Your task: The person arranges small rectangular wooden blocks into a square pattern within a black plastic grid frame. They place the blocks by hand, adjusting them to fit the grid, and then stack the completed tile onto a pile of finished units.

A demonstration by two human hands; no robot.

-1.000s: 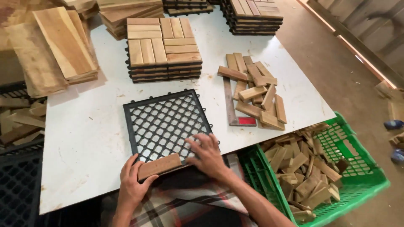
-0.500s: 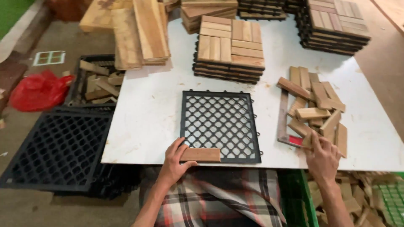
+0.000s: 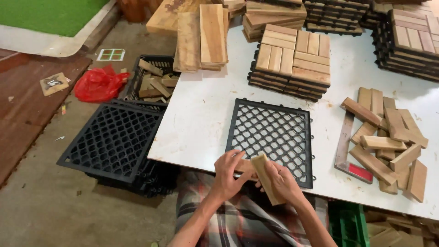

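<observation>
White worktop, scuffed, set on bare concrete floor; green mat top left corner, red plastic bag on floor nr it. Left of worktop: stack of black plastic grids, behind it a black crate w/ wood offcuts. On worktop, far side: long planks stacked, finished slat tiles in a pile centre, more tile stacks far right. Right side: loose heap of short wood slats, metal square w/ red end just beside heap. Green crate below front edge, right.

Black lattice base flat on worktop nr front edge, centre, bare.

Left hand at front edge of lattice base, fingers curled round end of wood slat, thumb on top. Right hand closed on second slat, partly hidden, gripping from right. Both hands touching each other, held over base's front left corner. Slat tilted, far end up over the lattice, near end toward plaid lap. Which slat sits in which hand: hard to tell exactly, overlap.
</observation>
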